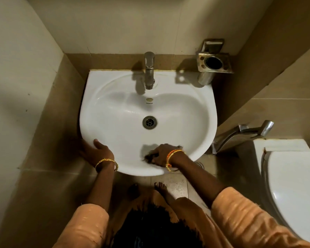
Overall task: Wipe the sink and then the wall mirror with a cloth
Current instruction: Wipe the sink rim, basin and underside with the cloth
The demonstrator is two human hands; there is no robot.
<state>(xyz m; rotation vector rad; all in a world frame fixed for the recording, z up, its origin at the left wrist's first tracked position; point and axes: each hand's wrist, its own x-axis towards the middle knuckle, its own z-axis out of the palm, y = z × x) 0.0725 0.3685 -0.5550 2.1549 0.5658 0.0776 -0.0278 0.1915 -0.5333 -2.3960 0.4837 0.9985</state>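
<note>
Here the left hand [97,151] rests on the near left rim of the white sink [115,104], thumb on top and the fingers wrapped down over the outer edge, steadying the person against it. Further right, the drain [149,122] sits mid-bowl, with the tap [149,70] above it at the back wall. Nearer, on the front slope of the bowl, the right hand [162,153] presses down with its fingers curled round a small dark cloth [149,157], which is bunched and mostly hidden under the palm. Beyond the sink's right side a metal holder [214,62] hangs on the wall, and a toilet [293,185] stands at the far right. The mirror is out of view.

The likely trouble is poor coverage: so small a wad may leave streaks and miss the back ledge round the tap. The bangles [174,159] on the right wrist could also knock or scratch the glazed rim during a hard stroke.
</note>
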